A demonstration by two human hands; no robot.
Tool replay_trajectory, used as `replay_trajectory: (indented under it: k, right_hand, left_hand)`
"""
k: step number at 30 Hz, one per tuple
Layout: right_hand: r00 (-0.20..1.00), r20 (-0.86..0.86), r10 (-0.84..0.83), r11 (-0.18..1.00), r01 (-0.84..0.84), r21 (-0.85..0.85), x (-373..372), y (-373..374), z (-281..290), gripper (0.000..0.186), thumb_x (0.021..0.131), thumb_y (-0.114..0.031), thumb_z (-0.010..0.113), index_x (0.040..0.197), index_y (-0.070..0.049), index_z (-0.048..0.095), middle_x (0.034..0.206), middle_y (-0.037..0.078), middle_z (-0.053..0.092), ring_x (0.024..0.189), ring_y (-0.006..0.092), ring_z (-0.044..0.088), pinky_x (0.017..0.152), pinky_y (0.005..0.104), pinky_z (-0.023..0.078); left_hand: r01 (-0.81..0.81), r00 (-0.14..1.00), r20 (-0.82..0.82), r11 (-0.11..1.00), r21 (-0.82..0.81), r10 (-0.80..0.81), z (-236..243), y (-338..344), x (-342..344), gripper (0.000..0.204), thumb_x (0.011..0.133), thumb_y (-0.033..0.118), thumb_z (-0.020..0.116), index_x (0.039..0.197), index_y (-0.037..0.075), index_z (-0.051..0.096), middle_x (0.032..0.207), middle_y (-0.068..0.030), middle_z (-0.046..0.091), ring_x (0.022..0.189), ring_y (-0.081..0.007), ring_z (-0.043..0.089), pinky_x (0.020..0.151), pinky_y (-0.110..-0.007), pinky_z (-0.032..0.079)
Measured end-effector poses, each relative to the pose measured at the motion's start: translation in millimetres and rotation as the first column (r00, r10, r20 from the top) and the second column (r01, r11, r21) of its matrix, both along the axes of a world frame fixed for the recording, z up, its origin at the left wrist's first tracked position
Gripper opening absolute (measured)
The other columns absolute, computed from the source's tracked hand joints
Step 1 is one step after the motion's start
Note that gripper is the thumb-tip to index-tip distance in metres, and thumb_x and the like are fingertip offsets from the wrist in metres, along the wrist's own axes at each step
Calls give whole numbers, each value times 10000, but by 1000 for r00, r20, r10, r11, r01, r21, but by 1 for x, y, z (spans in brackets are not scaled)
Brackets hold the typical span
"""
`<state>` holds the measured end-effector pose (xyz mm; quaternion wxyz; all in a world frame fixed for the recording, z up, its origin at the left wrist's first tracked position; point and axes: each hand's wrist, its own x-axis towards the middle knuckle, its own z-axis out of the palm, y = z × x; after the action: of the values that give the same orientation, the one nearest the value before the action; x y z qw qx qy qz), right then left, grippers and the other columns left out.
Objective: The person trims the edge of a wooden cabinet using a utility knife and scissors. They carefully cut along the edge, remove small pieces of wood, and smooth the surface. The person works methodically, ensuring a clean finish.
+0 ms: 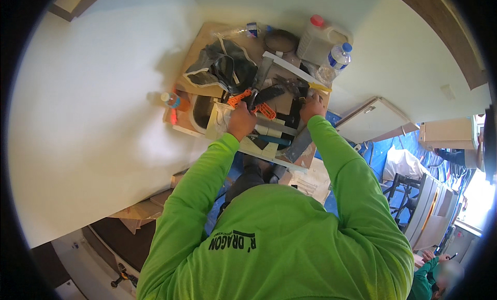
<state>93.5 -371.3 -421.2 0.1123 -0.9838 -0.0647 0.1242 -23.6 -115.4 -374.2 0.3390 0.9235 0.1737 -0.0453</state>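
Over a cluttered board-topped counter (pixel 194 46), my left hand (pixel 242 122) is closed beside orange plastic handles (pixel 266 111) and a dark tool. What its fingers grip is hidden. To the right, my right hand (pixel 313 108) has its fingers curled at the counter's right side, next to a dark item I cannot make out. Just above it lies a yellow-handled tool (pixel 319 87). Between the hands a black brush-like piece (pixel 269 94) lies among scraps. Nearer me are a flat grey metal strip (pixel 277 125) and a teal-handled tool (pixel 274 140).
A black bag (pixel 228 64) sits at the back left, above a sink basin (pixel 201 115). An orange-drink bottle (pixel 176 101) stands far left. A white jug (pixel 321 41) and a clear bottle (pixel 339 56) stand back right. Another person (pixel 435 279) is at lower right.
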Motion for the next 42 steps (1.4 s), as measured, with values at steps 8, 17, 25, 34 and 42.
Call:
replay_trajectory:
  k: [8, 17, 25, 34, 42]
  right_hand:
    - [999, 35, 37, 999, -38, 14, -5, -7, -4, 419, 856, -218, 646, 1256, -91, 656, 1382, 141, 530, 1372, 366, 450, 1094, 529, 422]
    - [998, -4, 66, 926, -59, 374, -23, 29, 13, 377, 924, -375, 663, 1064, -30, 720, 1156, 183, 669, 1117, 356, 641, 953, 516, 521]
    - [837, -539, -96, 497, 509, 702, -24, 106, -17, 410, 901, -355, 711, 1014, 40, 705, 934, 238, 738, 878, 370, 738, 778, 431, 578]
    - [994, -111, 3, 931, 38, 363, 17, 109, -24, 316, 929, -221, 646, 1117, 31, 679, 1004, 235, 735, 954, 409, 713, 876, 474, 562]
    - [990, -141, -8, 944, 55, 326, 27, 108, -2, 403, 931, -268, 645, 1257, -32, 636, 1339, 272, 596, 1251, 450, 573, 1066, 487, 483]
  left_hand:
    - [-6, 1000, -29, 1000, -26, 5, -8, -2, 7, 491, 880, 134, 632, 1299, -70, 478, 1137, -371, 657, 1075, -510, 653, 930, -552, 523]
    - [-29, 998, 44, 991, -128, 35, -13, -24, 3, 564, 885, 165, 681, 1363, -31, 453, 1158, -334, 673, 1092, -495, 658, 914, -509, 534]
    - [127, 977, 203, 952, -277, -71, -10, -35, 4, 467, 878, 168, 733, 1260, -35, 555, 1134, -259, 699, 1032, -449, 688, 874, -469, 545]
    - [-407, 797, 604, 755, 515, 18, 52, 117, 72, 436, 848, 216, 724, 1251, 96, 610, 1218, -155, 608, 1119, -386, 590, 949, -579, 454]
    - [-263, 771, 635, 878, 399, -58, 65, 207, 59, 144, 867, 95, 659, 1000, 42, 680, 927, -191, 668, 802, -400, 644, 701, -455, 528]
